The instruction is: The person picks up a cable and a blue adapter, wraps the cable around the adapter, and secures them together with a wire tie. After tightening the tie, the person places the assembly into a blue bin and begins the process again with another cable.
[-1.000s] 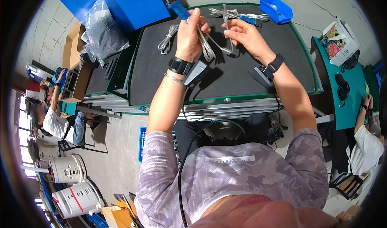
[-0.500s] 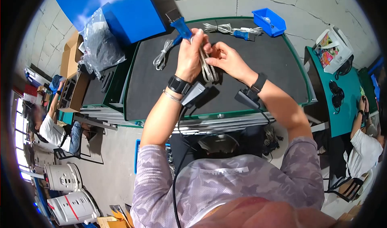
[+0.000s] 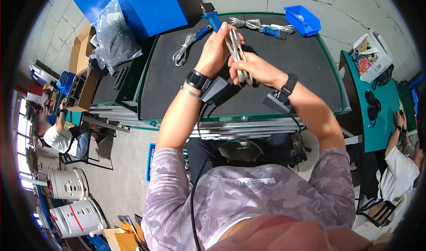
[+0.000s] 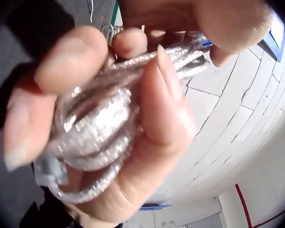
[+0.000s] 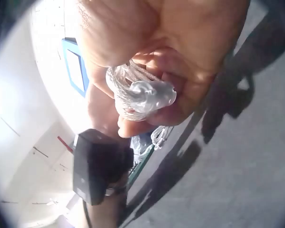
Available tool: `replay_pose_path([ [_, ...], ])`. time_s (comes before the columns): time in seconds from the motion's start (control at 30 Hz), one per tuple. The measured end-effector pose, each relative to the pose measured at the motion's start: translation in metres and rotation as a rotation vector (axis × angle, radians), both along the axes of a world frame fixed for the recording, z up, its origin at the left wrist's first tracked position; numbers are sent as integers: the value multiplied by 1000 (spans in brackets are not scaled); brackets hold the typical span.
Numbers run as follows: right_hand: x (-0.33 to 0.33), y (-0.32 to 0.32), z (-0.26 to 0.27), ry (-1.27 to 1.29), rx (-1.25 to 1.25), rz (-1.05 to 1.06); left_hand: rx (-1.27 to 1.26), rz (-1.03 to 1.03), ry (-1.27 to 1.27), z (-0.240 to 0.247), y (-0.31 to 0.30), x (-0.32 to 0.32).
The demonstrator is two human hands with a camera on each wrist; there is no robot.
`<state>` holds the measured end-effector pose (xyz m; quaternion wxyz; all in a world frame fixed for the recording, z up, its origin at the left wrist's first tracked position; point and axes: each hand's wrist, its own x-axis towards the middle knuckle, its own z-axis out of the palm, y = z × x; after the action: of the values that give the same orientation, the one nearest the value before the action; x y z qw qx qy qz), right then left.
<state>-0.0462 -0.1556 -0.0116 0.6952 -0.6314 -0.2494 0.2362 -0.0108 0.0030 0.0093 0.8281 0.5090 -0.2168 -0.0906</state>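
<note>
A folded bundle of silvery braided cable (image 3: 236,51) spans both hands over the dark mat. At its upper end the left hand (image 3: 215,51) grips it, with a blue connector (image 3: 213,20) sticking up past the fingers. The right hand (image 3: 257,69) curls its fingers and thumb round the lower end. In the left wrist view the cable loops (image 4: 100,128) lie between the thumb and fingers of the right hand (image 4: 147,128). A whitish plastic end piece (image 5: 154,96) shows inside the right hand (image 5: 180,57) in the right wrist view.
One coiled cable (image 3: 181,53) with a blue connector lies left on the mat (image 3: 177,96); more bundled cables (image 3: 248,24) lie at the back beside a blue bin (image 3: 302,20). A plastic bag (image 3: 116,38) and cardboard box (image 3: 80,56) stand left. Other people sit on both sides.
The right hand has come in from holding a cable end apart and now grips the bundle's lower end. The left hand keeps hold; its blue connector now points up beside the back cables.
</note>
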Motion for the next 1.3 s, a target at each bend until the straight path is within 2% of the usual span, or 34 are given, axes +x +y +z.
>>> replay_pose_path([
  [0.1, 0, -2, -4, 101, 126, 7, 13, -104, -9, -7, 5, 8],
  [0.23, -2, -6, -1, 134, 173, -29, 63, -32, 47, 4, 3, -4],
  [0.3, 2, -8, 1, 127, 111, -12, 267, 18, -129, 5, 4, -4],
  [0.5, -2, -7, 7, 93, 60, -108, 134, -8, -129, 4, -1, -8],
  [0.6, -3, -8, 15, 198, 235, -101, 74, 22, -137, 4, 0, -2],
  [0.73, 1, -17, 17, 54, 340, -98, 78, -44, -148, 8, 14, 6],
  [0.77, 6, -25, 19, 45, 376, -118, 181, -25, -189, 11, 27, 9],
  [0.83, 14, -39, 23, -15, 459, -181, 389, 138, -239, 13, 45, 19],
  [0.9, 18, -48, 25, -46, 499, -245, 631, 363, -340, -13, 57, 49],
  [0.97, 20, -52, 26, -6, 514, -220, 1127, 663, -509, -18, 53, 44],
  [1.03, 22, -51, 24, 2, 501, -329, 1291, 665, -642, -38, 55, 52],
  [1.1, 29, -53, 16, -4, 514, -282, 1294, 640, -617, -48, 58, 55],
  [1.17, 30, -55, 15, 8, 510, -340, 1342, 491, -609, -47, 63, 57],
  [1.3, 33, -58, 11, 55, 504, -347, 1367, 479, -638, -52, 61, 60],
])
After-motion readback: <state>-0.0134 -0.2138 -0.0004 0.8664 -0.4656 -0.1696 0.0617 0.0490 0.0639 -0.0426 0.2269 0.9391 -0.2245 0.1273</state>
